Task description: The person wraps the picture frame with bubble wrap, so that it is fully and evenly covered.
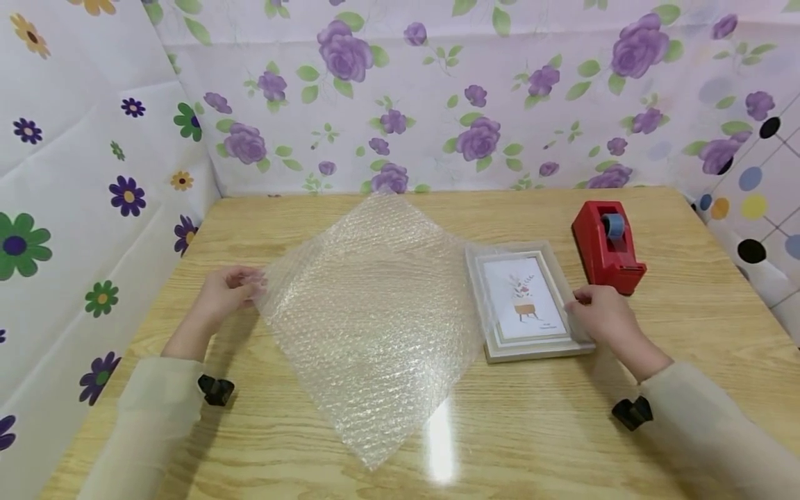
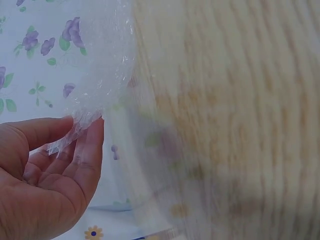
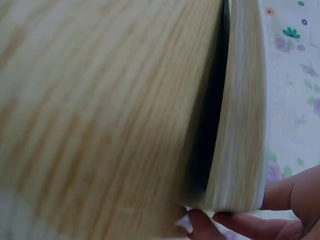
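A clear sheet of bubble wrap lies spread like a diamond, its far corner near the wall. At its left corner my left hand pinches the film; the left wrist view shows crumpled wrap between thumb and fingers. To the right, a pale picture frame with a plant print lies face up, its left side overlapped by the wrap's edge. My right hand grips the frame's right edge. In the right wrist view, fingers curl at the frame's corner, a dark gap showing beside its side.
A red tape dispenser with a blue roll stands behind my right hand. The wood-grain table meets a flowered cloth wall at the back, with patterned sheets on the left and right sides. Black wrist cameras sit at both sleeves.
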Tool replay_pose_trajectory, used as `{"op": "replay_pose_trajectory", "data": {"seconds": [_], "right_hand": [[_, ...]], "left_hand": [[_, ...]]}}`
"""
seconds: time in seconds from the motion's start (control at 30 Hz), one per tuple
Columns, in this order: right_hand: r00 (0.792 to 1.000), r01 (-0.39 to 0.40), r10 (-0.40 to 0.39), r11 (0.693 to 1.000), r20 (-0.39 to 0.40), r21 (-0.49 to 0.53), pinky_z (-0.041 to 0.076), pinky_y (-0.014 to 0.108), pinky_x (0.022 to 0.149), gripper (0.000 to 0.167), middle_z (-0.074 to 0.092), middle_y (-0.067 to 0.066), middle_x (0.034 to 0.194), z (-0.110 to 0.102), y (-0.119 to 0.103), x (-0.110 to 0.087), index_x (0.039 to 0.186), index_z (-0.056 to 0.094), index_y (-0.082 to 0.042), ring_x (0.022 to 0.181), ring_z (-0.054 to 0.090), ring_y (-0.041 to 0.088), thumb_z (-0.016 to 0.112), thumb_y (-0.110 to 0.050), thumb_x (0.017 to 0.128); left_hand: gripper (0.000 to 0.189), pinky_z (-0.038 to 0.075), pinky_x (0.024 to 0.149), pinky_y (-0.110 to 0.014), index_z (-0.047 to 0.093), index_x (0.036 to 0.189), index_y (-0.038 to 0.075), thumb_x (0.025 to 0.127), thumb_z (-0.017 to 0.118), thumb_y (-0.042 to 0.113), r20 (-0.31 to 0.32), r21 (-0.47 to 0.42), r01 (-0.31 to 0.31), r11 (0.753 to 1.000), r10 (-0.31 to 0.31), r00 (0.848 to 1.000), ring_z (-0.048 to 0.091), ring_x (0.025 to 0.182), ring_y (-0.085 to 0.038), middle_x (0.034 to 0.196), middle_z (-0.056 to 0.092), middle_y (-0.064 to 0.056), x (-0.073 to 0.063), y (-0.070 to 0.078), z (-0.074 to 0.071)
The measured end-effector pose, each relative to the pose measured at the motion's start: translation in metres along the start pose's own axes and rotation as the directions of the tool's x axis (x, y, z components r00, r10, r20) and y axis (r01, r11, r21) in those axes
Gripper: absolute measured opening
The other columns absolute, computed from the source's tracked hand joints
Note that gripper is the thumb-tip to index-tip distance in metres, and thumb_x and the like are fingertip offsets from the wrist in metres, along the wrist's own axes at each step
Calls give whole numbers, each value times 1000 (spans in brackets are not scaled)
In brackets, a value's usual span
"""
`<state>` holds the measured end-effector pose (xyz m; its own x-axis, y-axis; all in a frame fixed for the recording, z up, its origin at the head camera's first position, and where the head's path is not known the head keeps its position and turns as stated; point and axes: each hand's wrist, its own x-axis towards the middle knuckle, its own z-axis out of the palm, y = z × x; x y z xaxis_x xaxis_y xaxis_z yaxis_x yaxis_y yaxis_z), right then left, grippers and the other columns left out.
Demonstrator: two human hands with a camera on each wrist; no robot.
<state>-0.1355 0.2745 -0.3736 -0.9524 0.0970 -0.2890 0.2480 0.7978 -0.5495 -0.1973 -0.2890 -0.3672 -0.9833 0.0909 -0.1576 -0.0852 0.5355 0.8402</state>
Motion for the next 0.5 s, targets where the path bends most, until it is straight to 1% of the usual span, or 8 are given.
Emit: {"op": "replay_pose_trajectory", "data": {"seconds": [0.07,0.17,0.27,0.33,0.4,0.43,0.47,0.5], "right_hand": [[1000,-16,16,1000,5,7,49,55,88,49,51,33,125,-2,3,1,131,47,12,103,49,41,52,-21,95],[1000,-11,10,1000,20,24,50,53,87,49,51,33,124,-6,9,3,130,46,12,104,49,41,52,-22,95],[998,4,-8,998,61,64,53,39,79,52,53,32,120,-10,16,5,129,46,14,96,53,34,52,-24,95],[994,9,-21,993,106,120,53,30,74,55,56,29,116,-12,21,7,130,44,17,89,55,24,52,-25,96],[986,-2,-31,980,162,199,51,23,67,58,62,19,101,-13,26,9,131,40,19,82,54,14,52,-25,96],[981,-12,-36,970,191,243,51,21,66,59,62,12,96,-13,28,10,132,38,20,79,54,10,52,-25,96],[975,-24,-41,957,221,287,52,20,66,60,62,5,92,-14,30,10,132,36,21,77,54,6,52,-24,96],[968,-37,-47,945,247,325,52,19,67,62,62,0,90,-14,33,11,133,33,22,76,54,4,52,-23,96]], "left_hand": [[41,55,74,-20,45,130,-12,96,52,8,0,-3,8,1000,-8,1000,57,81,9,102,62,4,-1,-1,1],[43,54,74,-19,44,131,-12,94,53,7,5,-33,16,999,-16,1000,56,82,9,96,61,14,-2,-3,2],[44,54,75,-18,41,133,-13,94,52,5,14,-79,19,997,-18,1000,56,84,10,93,59,20,-2,-3,2],[44,54,76,-18,39,134,-13,94,49,3,19,-96,19,995,-17,1000,56,84,10,92,58,22,-3,-2,1],[44,54,77,-18,38,135,-12,95,47,2,23,-101,27,995,-25,999,57,84,10,94,57,20,-4,-2,1],[44,55,78,-19,38,136,-12,95,46,2,25,-95,34,995,-32,999,57,84,10,98,59,15,-4,-3,0],[44,55,79,-20,38,137,-11,96,46,3,26,-91,42,995,-39,999,57,84,9,101,60,12,-4,-3,0],[45,55,80,-20,38,138,-10,96,46,3,28,-92,50,995,-48,998,57,84,9,102,59,11,-4,-4,-1]]}}
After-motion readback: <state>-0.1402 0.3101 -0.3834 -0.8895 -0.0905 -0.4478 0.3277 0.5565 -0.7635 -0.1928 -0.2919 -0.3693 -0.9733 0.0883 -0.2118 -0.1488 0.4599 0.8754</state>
